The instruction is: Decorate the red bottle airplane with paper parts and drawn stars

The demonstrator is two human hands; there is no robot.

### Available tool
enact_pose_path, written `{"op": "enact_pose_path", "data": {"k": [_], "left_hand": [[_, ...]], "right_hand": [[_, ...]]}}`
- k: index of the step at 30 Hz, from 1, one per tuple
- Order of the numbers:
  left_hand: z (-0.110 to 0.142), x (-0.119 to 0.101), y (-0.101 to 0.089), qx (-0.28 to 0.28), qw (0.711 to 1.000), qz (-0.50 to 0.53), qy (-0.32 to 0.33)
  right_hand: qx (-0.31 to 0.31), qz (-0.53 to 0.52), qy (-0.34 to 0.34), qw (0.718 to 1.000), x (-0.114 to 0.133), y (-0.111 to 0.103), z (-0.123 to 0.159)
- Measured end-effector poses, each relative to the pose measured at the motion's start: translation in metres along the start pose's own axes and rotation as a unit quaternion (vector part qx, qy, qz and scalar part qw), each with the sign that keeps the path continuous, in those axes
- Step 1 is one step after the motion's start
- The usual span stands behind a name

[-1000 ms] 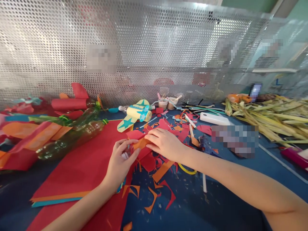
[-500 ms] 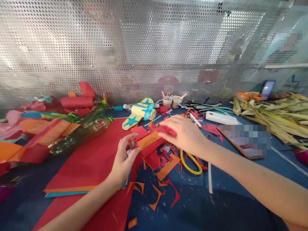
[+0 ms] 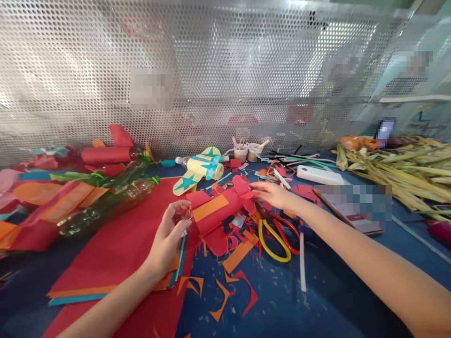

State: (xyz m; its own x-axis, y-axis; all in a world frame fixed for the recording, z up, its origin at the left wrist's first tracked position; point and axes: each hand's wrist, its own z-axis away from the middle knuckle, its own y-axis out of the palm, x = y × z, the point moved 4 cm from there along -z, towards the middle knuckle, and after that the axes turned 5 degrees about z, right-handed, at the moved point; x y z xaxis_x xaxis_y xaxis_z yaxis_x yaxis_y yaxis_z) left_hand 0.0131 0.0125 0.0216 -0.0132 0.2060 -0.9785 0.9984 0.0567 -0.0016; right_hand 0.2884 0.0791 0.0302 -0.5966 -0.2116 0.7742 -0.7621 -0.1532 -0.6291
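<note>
A red paper-wrapped bottle airplane [image 3: 220, 206] with an orange strip on its body and red wings and tail fins lies between my hands, tilted up to the right. My left hand [image 3: 169, 230] curls its fingers and thumb round the neck end, where a small multicoloured bit shows. At the tail, my right hand [image 3: 273, 193] has its fingertips closed on the red fins. Just under that wrist rest scissors [image 3: 276, 241] with yellow and red handles. Red and orange paper scraps [image 3: 241, 251] lie beneath and in front of the airplane.
Red paper sheets [image 3: 116, 249] lie at left, beside green plastic bottles [image 3: 105, 206]. Behind stands a yellow bottle airplane [image 3: 202, 166] with blue stars. At right are a white device [image 3: 319, 175], a phone [image 3: 348, 209] and dried husks [image 3: 394, 173]. A perforated metal screen [image 3: 225, 70] rises behind.
My right hand has slid right from the airplane's body to its tail, uncovering the fins. The airplane and my left hand sit slightly further left and lower in view.
</note>
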Motion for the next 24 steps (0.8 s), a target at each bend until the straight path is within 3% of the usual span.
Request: {"op": "enact_pose_path", "data": {"k": [12, 24], "left_hand": [[-0.018, 0.002, -0.009, 0.053, 0.998, -0.024, -0.015], [-0.014, 0.004, -0.008, 0.072, 0.997, 0.011, -0.036]], "right_hand": [[0.044, -0.102, 0.028, 0.993, -0.002, -0.001, 0.006], [0.077, -0.165, 0.068, 0.981, -0.002, -0.002, 0.012]]}}
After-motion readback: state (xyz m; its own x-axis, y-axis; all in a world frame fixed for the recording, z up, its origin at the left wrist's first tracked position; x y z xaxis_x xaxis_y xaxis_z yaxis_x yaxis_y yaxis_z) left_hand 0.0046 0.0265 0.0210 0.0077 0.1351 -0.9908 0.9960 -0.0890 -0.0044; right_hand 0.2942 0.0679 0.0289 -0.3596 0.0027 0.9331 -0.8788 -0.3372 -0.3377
